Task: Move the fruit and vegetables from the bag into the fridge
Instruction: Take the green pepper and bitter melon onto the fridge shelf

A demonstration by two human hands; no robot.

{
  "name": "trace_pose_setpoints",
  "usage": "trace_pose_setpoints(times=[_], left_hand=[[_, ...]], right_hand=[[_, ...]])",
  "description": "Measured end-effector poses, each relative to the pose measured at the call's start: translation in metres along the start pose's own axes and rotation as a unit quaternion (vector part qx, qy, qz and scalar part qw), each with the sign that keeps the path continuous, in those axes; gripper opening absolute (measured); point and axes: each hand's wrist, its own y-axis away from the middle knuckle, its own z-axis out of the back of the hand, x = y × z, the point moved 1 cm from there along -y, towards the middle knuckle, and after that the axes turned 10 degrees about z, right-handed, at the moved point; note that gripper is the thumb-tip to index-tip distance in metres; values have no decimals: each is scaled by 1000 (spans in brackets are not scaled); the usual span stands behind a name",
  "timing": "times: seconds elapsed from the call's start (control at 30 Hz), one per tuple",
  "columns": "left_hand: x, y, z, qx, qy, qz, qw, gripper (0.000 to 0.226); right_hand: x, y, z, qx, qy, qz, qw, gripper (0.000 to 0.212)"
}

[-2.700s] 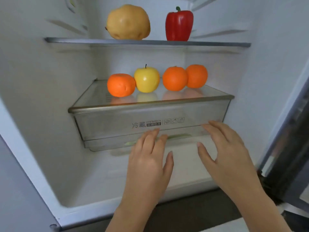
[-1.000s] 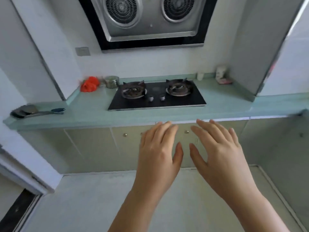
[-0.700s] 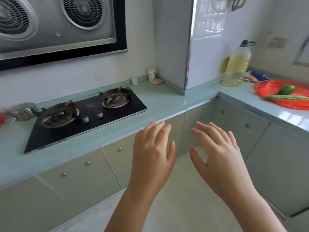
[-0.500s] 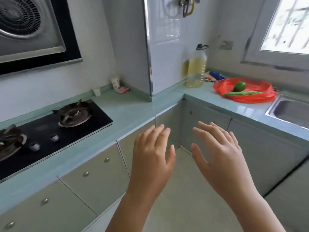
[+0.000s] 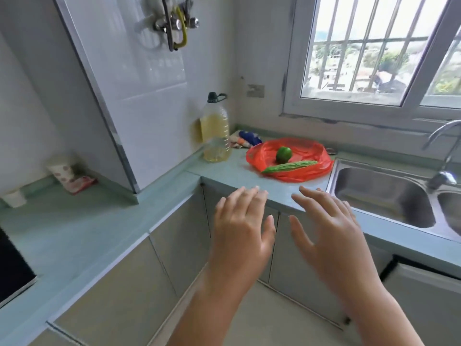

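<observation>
Now both hands are empty, left hand [image 5: 243,228] and right hand [image 5: 329,231] spread wide short of the crumpled red plastic bag [image 5: 315,152] on the counter, where a round green fruit [image 5: 284,154] and long ridged green gourd [image 5: 290,166] await fridging.

Ahead of me: pale green countertop [image 5: 99,233] turning a corner; grey cabinet doors [image 5: 119,293] beneath; steel sink [image 5: 381,196] right; barred window [image 5: 369,46] above, daylit; white tiled wall [image 5: 139,83].
</observation>
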Motion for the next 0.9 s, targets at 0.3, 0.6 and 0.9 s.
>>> trace_pose_setpoints(times=[0.3,0.6,0.9], left_hand=[[64,-72,-113,48,15,11,999,40],[143,-181,-210,101,41,-20,994,42],[170,-245,-313,179,74,-40,980,43]], right_hand=[[-80,-54,-92,27,31,-38,998,36],[-131,-157,-196,37,73,-68,994,35],[-209,-189,-262,72,93,-125,985,32]])
